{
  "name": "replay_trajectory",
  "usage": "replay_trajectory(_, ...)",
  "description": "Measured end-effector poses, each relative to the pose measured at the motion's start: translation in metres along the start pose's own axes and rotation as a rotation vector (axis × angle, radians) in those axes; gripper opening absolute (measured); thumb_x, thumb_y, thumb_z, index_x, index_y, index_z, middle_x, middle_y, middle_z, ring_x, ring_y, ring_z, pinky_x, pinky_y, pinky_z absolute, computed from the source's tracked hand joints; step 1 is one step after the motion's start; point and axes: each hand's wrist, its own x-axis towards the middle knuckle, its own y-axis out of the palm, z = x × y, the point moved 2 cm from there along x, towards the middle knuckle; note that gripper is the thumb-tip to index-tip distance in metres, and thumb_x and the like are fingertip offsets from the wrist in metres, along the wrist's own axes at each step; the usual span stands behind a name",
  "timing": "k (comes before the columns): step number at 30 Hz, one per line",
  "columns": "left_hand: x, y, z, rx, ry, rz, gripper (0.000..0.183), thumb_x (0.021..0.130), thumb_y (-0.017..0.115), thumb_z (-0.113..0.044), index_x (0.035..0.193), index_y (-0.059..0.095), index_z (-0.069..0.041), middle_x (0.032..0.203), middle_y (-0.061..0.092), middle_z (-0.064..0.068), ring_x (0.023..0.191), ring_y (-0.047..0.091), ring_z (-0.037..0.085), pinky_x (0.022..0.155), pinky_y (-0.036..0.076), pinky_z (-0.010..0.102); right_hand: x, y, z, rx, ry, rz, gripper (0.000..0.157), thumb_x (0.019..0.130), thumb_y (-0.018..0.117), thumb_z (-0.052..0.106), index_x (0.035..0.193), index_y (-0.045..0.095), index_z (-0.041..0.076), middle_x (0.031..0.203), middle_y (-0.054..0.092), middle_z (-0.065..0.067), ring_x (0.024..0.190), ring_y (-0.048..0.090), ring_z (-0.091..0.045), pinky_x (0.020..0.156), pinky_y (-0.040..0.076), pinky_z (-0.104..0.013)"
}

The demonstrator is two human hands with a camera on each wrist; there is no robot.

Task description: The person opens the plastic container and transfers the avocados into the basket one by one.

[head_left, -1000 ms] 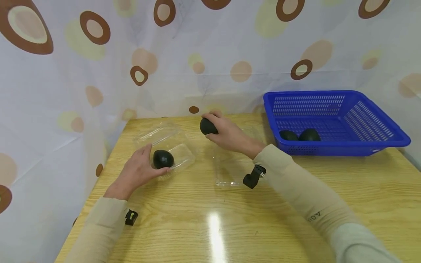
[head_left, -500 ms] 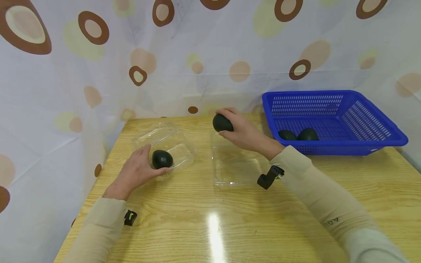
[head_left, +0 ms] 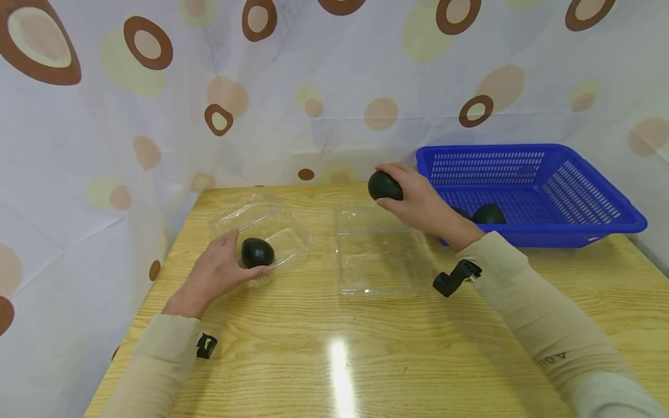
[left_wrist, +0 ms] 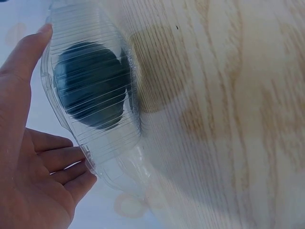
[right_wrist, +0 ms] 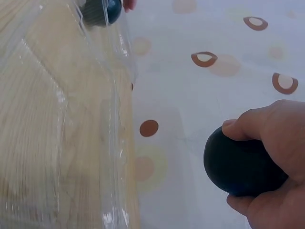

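Note:
My right hand (head_left: 420,200) grips a dark green avocado (head_left: 385,186) between thumb and fingers, up above the back of the table; the right wrist view shows the same avocado (right_wrist: 240,162) from behind the thumb. My left hand (head_left: 214,267) holds a clear plastic clamshell box (head_left: 284,247) by its rim, thumb on one side and fingers on the other. Inside that box lies another avocado (head_left: 258,253), seen through the ribbed wall in the left wrist view. A second clear clamshell (head_left: 376,287) lies opened out on the table, below and left of the right hand.
At the back right stands a blue plastic basket (head_left: 533,235) with two avocados (head_left: 489,213) in it, one partly hidden by my right arm. The wooden table (head_left: 272,348) meets a patterned curtain (head_left: 345,69) at its back edge.
My right hand has moved right and slightly up with the avocado, from between the two clamshells to near the basket. The left hand and its box have stayed put.

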Motion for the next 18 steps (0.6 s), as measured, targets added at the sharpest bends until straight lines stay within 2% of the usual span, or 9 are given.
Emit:
replay_trajectory(8,0.000,0.000,0.001,-0.008,0.004,-0.013,0.111,0.065,0.060,-0.069,0.140,0.019,0.001,0.138,0.033,0.025,0.123,0.035,0.041,0.095,0.036,0.054,-0.007,-0.016,-0.015,-0.023,0.058,-0.018,0.059,0.085,0.061,0.023,0.138,0.034,0.020,0.139,0.035,-0.011,0.119,0.044,-0.032,0.091,0.042,-0.051)
replay_trajectory(18,0.000,0.001,0.002,-0.005,-0.003,-0.006,0.114,0.063,0.057,-0.074,0.141,0.019,0.001,0.139,0.032,0.025,0.123,0.035,0.041,0.095,0.036,0.055,-0.016,-0.031,-0.033,-0.049,0.113,-0.026,0.060,0.087,0.058,0.027,0.140,0.030,0.022,0.141,0.033,-0.011,0.122,0.040,-0.034,0.090,0.041,-0.053)
